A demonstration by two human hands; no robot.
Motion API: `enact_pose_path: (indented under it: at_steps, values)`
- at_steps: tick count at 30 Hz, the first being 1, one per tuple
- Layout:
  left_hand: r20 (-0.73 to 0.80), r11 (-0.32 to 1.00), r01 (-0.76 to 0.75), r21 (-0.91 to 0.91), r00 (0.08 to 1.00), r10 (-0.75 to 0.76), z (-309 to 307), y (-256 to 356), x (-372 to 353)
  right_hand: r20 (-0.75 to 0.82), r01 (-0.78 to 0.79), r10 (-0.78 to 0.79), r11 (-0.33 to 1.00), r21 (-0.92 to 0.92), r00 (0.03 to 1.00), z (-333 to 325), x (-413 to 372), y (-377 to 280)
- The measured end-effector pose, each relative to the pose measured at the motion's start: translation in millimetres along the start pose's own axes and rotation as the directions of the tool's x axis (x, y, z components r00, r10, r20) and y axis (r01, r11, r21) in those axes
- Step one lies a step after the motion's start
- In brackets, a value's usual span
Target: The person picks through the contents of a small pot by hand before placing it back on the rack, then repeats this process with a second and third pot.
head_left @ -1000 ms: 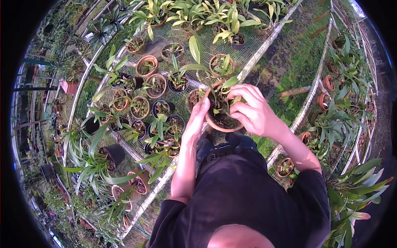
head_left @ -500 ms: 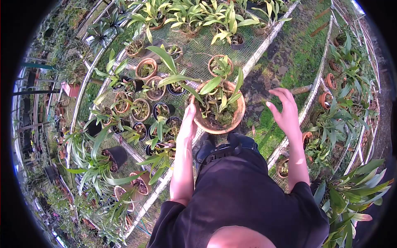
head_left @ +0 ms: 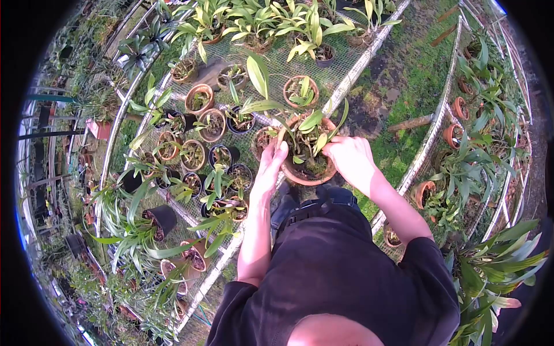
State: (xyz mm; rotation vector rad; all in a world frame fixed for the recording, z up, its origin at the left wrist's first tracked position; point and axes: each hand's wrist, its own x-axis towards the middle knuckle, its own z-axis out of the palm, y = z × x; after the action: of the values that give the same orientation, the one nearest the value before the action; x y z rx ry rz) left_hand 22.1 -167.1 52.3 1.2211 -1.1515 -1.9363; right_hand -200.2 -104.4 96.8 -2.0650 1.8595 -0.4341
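Note:
A wide terracotta pot (head_left: 310, 177) with a leafy plant (head_left: 312, 121) is at the near edge of a mesh bench, in front of my body. My left hand (head_left: 271, 167) is at the pot's left side, thumb up along the rim, gripping it. At the pot's right rim, my right hand (head_left: 351, 158) has its fingers bent together among the lower leaves and stems; what they pinch is too small to make out. A smaller clay pot (head_left: 264, 144) is just beyond my left hand, partly hidden by it.
Several small clay and black pots stand on the mesh bench (head_left: 277, 63) to the left and beyond. The bench's pale edge rail (head_left: 369, 60) runs diagonally. A grassy path (head_left: 386, 150) lies to the right, with another plant bench (head_left: 430, 147) past it.
My right hand has moved left from open air to the plant, and its fingers have closed. The large pot has shifted slightly right, uncovering a small pot at its left.

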Motion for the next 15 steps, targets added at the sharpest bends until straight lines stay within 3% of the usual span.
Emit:
enact_pose_path:
  at_steps: [4, 7, 11, 15]
  values:
    - [-0.129, 0.995, 0.026, -0.101, 0.991, -0.039, -13, -31, 7, -0.001, 0.051, -0.051, 0.998, 0.030, 0.999, 2, 2, 4]
    - [-0.137, 0.977, 0.047, -0.209, 0.988, -0.077, -16, -28, 6, -0.138, 0.071, -0.046, 0.981, 0.182, 0.989, -4, 2, -2]
    - [-0.118, 0.945, 0.024, -0.325, 0.991, -0.066, -20, -24, 6, -0.143, -0.016, 0.072, 0.931, 0.365, 0.987, -20, -3, -5]
    - [-0.112, 0.943, -0.033, -0.330, 0.994, -0.005, -26, -25, 9, -0.286, -0.067, 0.175, 0.934, 0.350, 0.942, -31, -14, 4]
